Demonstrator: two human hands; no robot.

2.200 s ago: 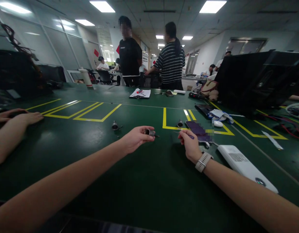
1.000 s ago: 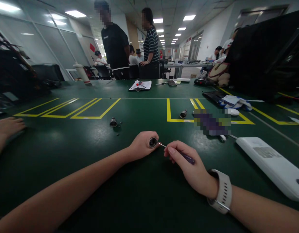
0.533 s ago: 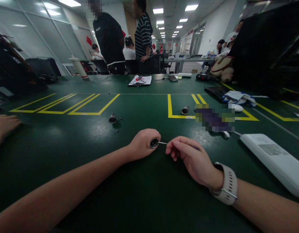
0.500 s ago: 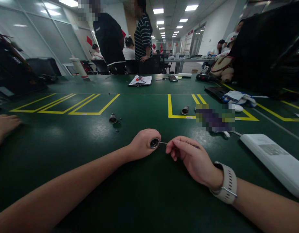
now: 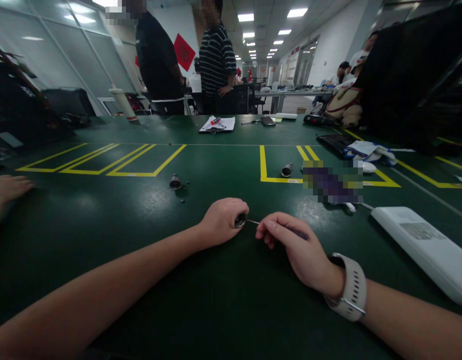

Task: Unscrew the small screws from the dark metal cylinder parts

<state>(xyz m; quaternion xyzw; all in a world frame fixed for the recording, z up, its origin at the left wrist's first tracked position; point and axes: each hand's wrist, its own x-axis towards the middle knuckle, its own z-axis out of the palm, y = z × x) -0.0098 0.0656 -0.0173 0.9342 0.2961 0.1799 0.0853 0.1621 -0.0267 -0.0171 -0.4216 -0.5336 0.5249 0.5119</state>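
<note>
My left hand (image 5: 223, 221) is closed around a round metal housing (image 5: 240, 220), its hollow end facing right toward my other hand. Between thumb and fingers, my right hand (image 5: 291, 245) grips a thin-shafted tool with a dark handle (image 5: 301, 234); its exact kind is not clear. The slim metal shaft points left, with its tip at the rim of the housing. Beyond my left hand, a similar metal housing (image 5: 175, 182) rests on the green table (image 5: 215, 310), with several tiny dark parts (image 5: 182, 201) beside it.
Another metal housing (image 5: 287, 170) lies by yellow tape at right, near a blurred purple object (image 5: 330, 184). A white device (image 5: 422, 250) with a cable occupies the right side. Another person's hand (image 5: 11, 190) rests at the left edge. A clipboard (image 5: 217, 124) lies farther back.
The tool's tip has shifted from inside the housing's opening to its rim, and more of the dark handle shows. In the background, two standing people have moved slightly left.
</note>
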